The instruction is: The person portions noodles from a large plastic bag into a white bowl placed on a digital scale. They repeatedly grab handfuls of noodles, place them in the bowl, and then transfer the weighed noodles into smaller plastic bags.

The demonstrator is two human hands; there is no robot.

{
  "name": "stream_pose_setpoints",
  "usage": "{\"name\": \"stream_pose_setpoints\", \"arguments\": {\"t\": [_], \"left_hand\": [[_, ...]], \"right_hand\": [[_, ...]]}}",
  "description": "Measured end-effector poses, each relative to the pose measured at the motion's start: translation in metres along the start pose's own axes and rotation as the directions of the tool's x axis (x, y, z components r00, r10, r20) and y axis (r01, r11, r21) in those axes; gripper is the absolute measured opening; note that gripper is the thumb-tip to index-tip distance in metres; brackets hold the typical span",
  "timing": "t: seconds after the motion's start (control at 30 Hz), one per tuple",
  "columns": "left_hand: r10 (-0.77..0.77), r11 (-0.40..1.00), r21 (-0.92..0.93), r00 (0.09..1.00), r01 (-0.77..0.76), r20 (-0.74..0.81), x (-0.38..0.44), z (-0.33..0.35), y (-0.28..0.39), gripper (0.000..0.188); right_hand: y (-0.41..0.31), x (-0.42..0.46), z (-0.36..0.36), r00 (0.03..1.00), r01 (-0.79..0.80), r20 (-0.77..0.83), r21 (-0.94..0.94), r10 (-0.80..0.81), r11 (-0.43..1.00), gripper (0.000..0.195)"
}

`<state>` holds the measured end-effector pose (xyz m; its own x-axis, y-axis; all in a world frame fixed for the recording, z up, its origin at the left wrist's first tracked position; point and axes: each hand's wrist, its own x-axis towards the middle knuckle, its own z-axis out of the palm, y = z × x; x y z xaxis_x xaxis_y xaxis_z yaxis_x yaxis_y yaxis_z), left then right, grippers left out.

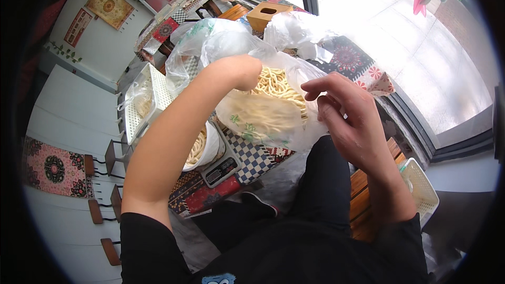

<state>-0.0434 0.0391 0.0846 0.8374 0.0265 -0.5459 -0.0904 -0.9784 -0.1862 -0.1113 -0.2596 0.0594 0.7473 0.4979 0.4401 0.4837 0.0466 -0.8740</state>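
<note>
A large clear plastic bag [276, 126] with green print lies open on the table, full of thick pale noodles [278, 85]. My left hand [246, 71] is bent down at the left side of the bag's mouth; its fingers are hidden behind the wrist and knuckles. My right hand [347, 114] is at the bag's right edge, fingers curled, with the bag's film close to the fingertips; whether they pinch it is unclear. Left of the bag, a white bowl [213, 144] with noodles stands on a digital kitchen scale [221, 171], partly behind my left forearm.
A white perforated plastic basket [158, 90] holding bagged noodles stands at the left. Crumpled plastic bags [292, 27] and a wooden tissue box [268, 14] lie at the back. Another basket [422, 189] sits on a slatted wooden seat [361, 201] at right. Patterned cloth [252, 161] covers the table.
</note>
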Motion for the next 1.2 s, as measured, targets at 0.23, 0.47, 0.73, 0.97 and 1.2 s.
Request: {"name": "stream_pose_setpoints", "arguments": {"t": [0.23, 0.47, 0.73, 0.97, 1.2], "left_hand": [[-0.180, 0.983, -0.059, 0.970, 0.173, -0.163, 0.062, 0.028, -0.012, 0.033], [-0.145, 0.958, -0.285, 0.888, 0.017, -0.436, 0.059, 0.049, -0.017, 0.028], [-0.162, 0.862, -0.417, 0.624, -0.288, -0.765, -0.024, -0.002, -0.002, 0.021], [-0.167, 0.863, -0.365, 0.486, -0.348, -0.858, -0.082, -0.048, -0.010, 0.022], [-0.045, 0.699, -0.706, 0.978, -0.117, -0.206, -0.020, -0.004, -0.033, 0.032]], "right_hand": [[0.015, 0.004, -0.013, 0.999, 0.026, -0.043, 0.027, -0.025, 0.999, 0.031], [0.018, 0.002, -0.019, 0.999, -0.025, -0.032, 0.056, 0.027, 0.998, 0.031], [0.012, 0.000, -0.025, 0.998, -0.049, -0.038, 0.047, 0.051, 0.998, 0.031], [0.008, -0.001, -0.024, 0.998, -0.062, -0.028, 0.036, 0.063, 0.997, 0.031], [0.001, 0.001, -0.015, 0.997, -0.076, -0.001, 0.060, 0.076, 0.995, 0.030]]}}
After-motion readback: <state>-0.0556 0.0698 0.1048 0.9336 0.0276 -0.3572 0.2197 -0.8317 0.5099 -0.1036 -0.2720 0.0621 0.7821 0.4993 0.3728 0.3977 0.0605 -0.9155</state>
